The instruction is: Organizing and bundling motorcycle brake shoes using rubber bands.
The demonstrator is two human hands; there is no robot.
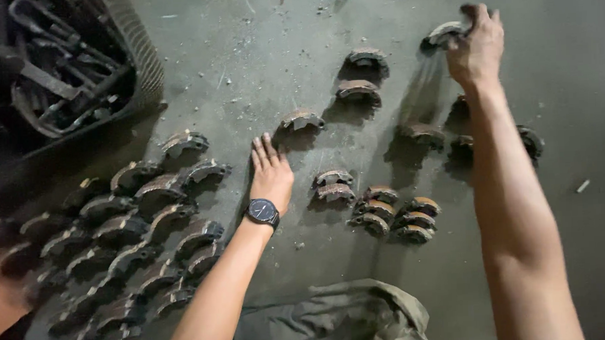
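The right hand (pixel 476 46) pinches a curved brake shoe (pixel 444 32) at its fingertips, partly motion-blurred. Nearer the crate (pixel 141 61), the left hand (pixel 270 174) lies flat, fingers spread, empty.

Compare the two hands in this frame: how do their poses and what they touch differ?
The left hand lies flat, palm down, on the grey floor, holding nothing; the right hand is raised and curled around a curved brake shoe. The left wrist wears a dark watch; the right wrist is bare. The left hand sits near the camera; the right reaches farther out. Both arms are bare.
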